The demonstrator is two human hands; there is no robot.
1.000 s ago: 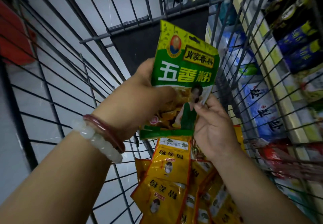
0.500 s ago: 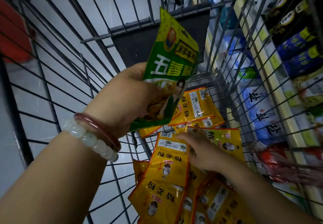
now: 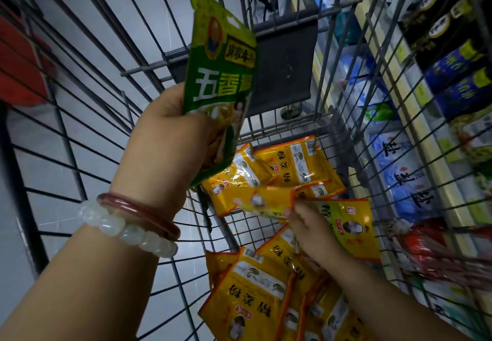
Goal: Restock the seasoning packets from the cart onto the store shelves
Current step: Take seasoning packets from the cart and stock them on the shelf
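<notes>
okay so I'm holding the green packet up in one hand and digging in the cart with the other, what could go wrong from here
1. The left hand grips the green packet only by its lower part, so it could flop or slip.
2. The right hand pinches one yellow packet by its edge; it may drop back, or drag the overlapping yellow packets along.
3. The cart has open wire walls, so a nudged packet might poke or slide through a gap.

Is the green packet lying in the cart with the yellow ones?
No, the left hand holds the green packet up above the yellow packets in the cart.
</notes>
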